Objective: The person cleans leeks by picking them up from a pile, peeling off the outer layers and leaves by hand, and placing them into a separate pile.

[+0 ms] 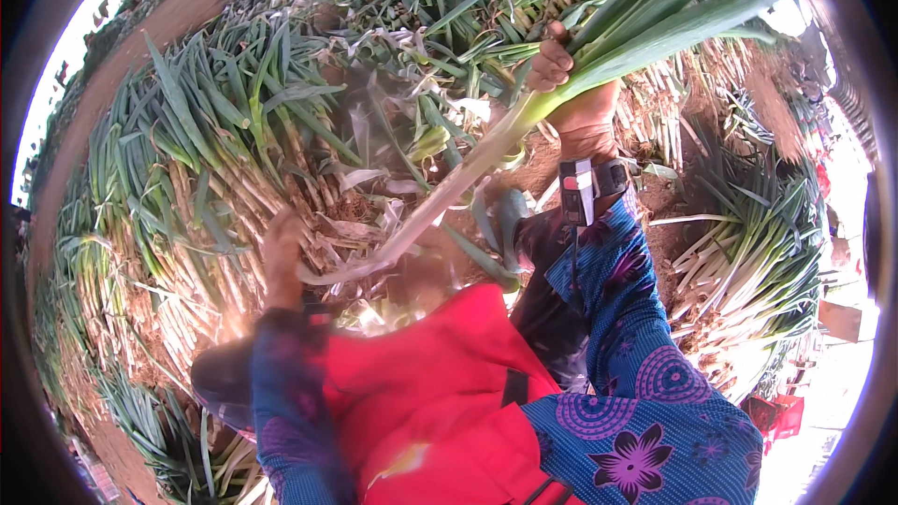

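My right hand (571, 93) is closed around a long, leek-like green onion (458, 178), just where its pale stalk turns into broad green leaves. The leaves rise to the upper right. The stalk slants down toward the lower left and curves at its thin end. Beside that end is my left hand (283, 248), smeared by motion, so its grip on the stalk does not show clearly. Loose peeled skins and leaf scraps (374, 187) lie beneath the stalk, between my hands.
A big heap of green onions (206, 159) spreads along the left, and another (468, 0) lies at the far side. Pale-stalked green onions (739, 271) are bundled at the right. A red crate (781, 414) stands at the lower right. My knees and red apron (430, 365) are close below.
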A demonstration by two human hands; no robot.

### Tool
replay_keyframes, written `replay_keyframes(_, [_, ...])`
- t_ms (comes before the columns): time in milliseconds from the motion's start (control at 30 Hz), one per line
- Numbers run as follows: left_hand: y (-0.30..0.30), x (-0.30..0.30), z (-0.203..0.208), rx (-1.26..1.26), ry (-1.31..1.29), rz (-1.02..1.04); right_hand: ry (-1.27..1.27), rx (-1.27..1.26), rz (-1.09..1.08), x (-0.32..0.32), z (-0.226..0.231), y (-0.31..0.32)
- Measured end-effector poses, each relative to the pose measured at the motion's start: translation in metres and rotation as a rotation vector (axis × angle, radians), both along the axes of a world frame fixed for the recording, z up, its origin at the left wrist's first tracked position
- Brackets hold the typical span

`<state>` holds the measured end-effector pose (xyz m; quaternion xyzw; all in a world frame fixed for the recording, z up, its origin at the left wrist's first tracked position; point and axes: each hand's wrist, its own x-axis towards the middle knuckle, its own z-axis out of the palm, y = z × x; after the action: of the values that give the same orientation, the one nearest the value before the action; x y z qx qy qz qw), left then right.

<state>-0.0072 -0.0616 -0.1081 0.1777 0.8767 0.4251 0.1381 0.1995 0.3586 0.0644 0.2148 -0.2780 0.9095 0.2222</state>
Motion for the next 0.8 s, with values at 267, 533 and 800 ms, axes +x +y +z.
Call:
replay_keyframes(267, [0.176, 0.131, 0.139, 0.308, 0.325, -0.515, -0.146, -0.123, 0.006, -0.007, -0.002, -0.019])
replay_keyframes(533, [0.185, 0.144, 0.139, 0.172, 0.517, -0.49, -0.289, -0.158, -0.165, -0.005, 0.004, -0.035])
replay_keyframes(800, [0.19, 0.154, 0.119, 0.205, 0.613, -0.439, -0.503, -0.136, -0.394, -0.007, 0.005, -0.044])
